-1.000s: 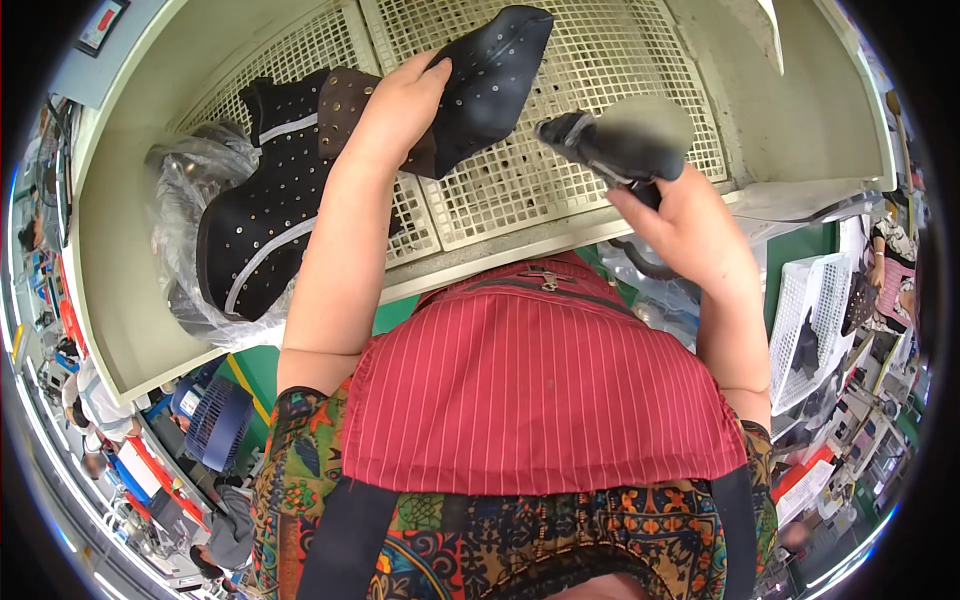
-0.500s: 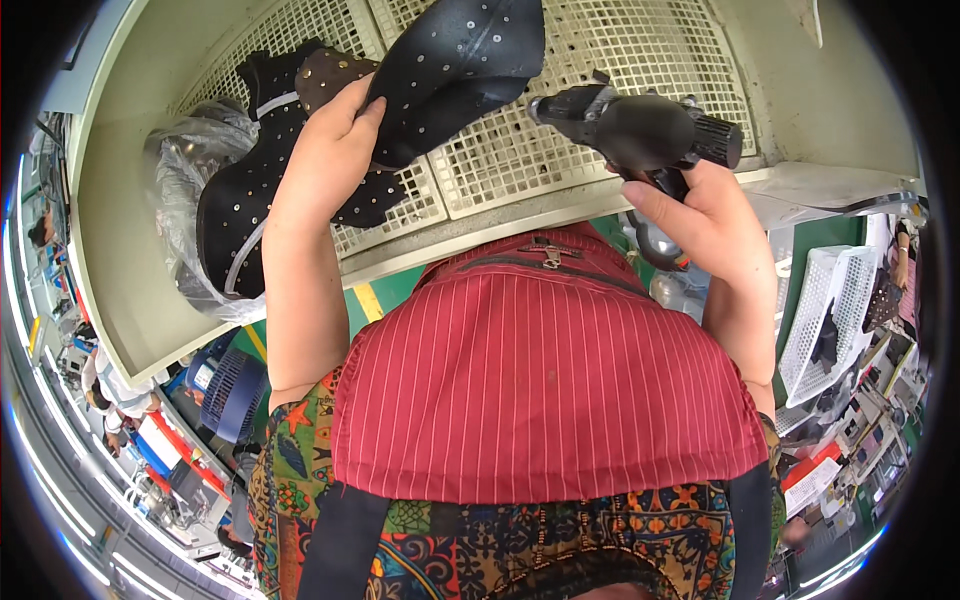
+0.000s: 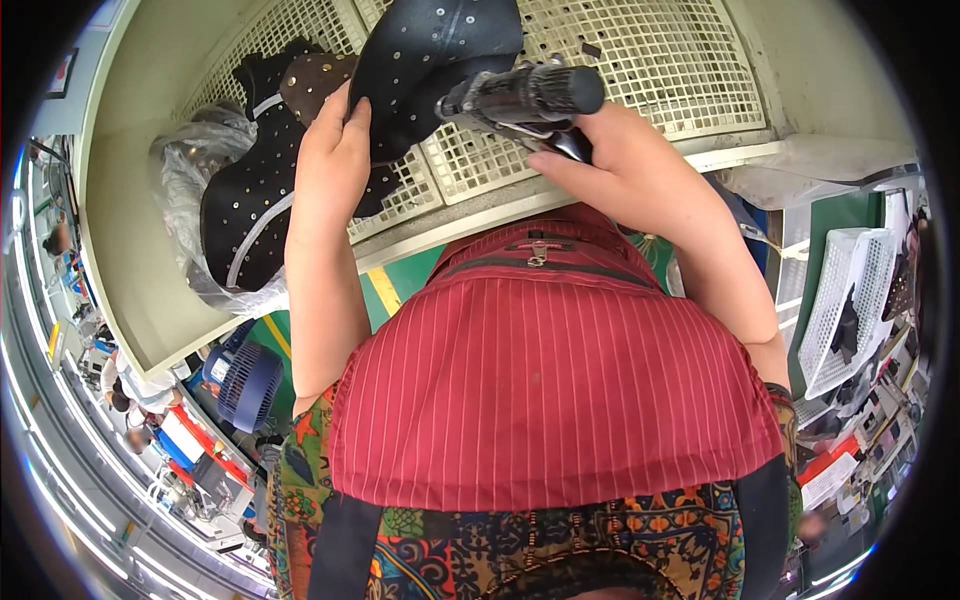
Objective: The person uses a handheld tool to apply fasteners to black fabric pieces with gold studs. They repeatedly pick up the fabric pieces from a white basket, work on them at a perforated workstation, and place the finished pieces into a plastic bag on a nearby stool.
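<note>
A curved black leather-like piece with small silver studs (image 3: 420, 60) is pinched at its lower left edge by my left hand (image 3: 333, 150), thumb on top. My right hand (image 3: 630, 165) is wrapped round the grip of a black pistol-shaped spray gun (image 3: 520, 98) with a shiny metal trigger. The gun's front end points left and overlaps the studded piece in view; whether they touch I cannot tell. Behind and left of my left hand lie more studded black pieces (image 3: 245, 215) with a pale strip, and a brown piece with gold studs (image 3: 315, 82).
Cream plastic grating (image 3: 650, 60) lines a shallow bin with a raised rim (image 3: 135, 340). Crumpled clear plastic (image 3: 180, 175) lies under the studded pieces. A small dark scrap (image 3: 591, 49) rests on the grating. Outside stand a blue fan (image 3: 250, 385) and a white basket (image 3: 850, 310).
My right hand has brought the spray gun leftward to the studded piece and turned it. My left hand and its piece have shifted slightly left.
</note>
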A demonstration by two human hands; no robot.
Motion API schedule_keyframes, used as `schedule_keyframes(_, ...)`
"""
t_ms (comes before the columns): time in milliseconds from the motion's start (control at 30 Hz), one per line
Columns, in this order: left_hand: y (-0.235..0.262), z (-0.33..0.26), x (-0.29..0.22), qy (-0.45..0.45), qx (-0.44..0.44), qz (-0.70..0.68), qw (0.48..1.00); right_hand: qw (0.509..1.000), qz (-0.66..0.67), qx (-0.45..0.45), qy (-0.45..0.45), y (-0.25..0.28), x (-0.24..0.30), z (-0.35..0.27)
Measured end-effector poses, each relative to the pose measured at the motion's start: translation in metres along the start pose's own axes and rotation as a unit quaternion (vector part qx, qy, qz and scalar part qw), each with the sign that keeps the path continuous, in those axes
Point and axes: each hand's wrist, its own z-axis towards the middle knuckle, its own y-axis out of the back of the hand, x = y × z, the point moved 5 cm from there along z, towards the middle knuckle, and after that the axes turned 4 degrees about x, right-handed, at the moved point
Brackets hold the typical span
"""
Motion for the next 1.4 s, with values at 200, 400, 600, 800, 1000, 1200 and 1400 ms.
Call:
schedule_keyframes(200, -0.002, 0.000, 0.003, 0.004, -0.006, -0.039, 0.999, 1.000, -0.010, -0.002, 0.016, -0.004, -0.004, 0.002)
schedule_keyframes(400, -0.003, -0.001, 0.000, 0.028, -0.015, -0.041, 0.999, 1.000, 0.007, 0.013, 0.004, 0.007, -0.007, -0.010)
schedule_keyframes(600, -0.004, 0.008, 0.005, -0.027, 0.001, -0.035, 0.999, 0.999, -0.009, -0.034, 0.023, -0.001, -0.001, -0.001)
schedule_keyframes(800, -0.005, 0.017, 0.004, -0.051, -0.011, 0.002, 0.999, 0.995, -0.015, -0.014, -0.096, 0.009, 0.005, -0.014)
schedule_keyframes(1000, -0.007, 0.026, -0.015, -0.050, 0.008, 0.016, 0.999, 0.991, -0.067, -0.089, -0.079, 0.028, -0.008, -0.036)
schedule_keyframes(1200, -0.001, 0.035, -0.022, -0.083, -0.006, 0.057, 0.995, 0.970, 0.065, -0.141, -0.188, 0.054, -0.047, -0.039)
schedule_keyframes(1400, 0.028, 0.037, -0.058, -0.178, -0.015, 0.096, 0.979, 0.941, 0.123, -0.222, -0.225, 0.070, -0.113, -0.032)
